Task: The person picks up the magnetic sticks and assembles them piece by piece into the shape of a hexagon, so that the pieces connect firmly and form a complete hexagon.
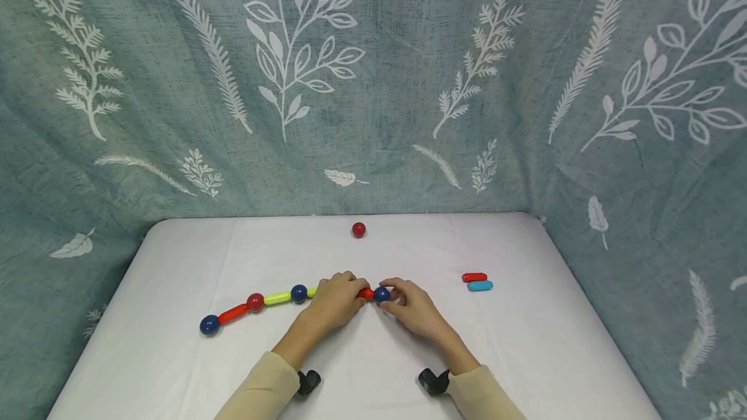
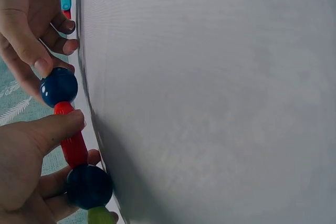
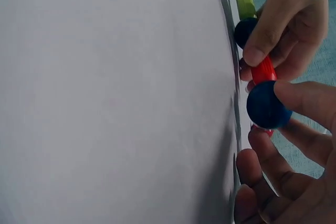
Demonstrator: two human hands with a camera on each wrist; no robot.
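Observation:
A chain of balls and short rods, like a magnetic building set, runs across the table from a blue ball [image 1: 209, 325] at its left end. From there come a red rod [image 1: 233, 314], a red ball [image 1: 255, 303], a lime-green rod [image 1: 277, 298] and another blue ball [image 1: 299, 293]. My left hand [image 1: 335, 301] pinches the red rod [image 2: 73, 148] near the right end, beside a dark blue ball [image 2: 89, 187] that it hides from the head view. With thumb and fingers, my right hand [image 1: 414, 308] holds the blue end ball [image 3: 268, 104], which meets that rod's tip.
Lying to the right of my hands are a loose red rod [image 1: 474, 277] and a light-blue rod [image 1: 480, 286], side by side. A single red ball [image 1: 358, 230] sits near the far edge of the white table [image 1: 192, 248]. Patterned green cloth [image 1: 385, 83] hangs behind.

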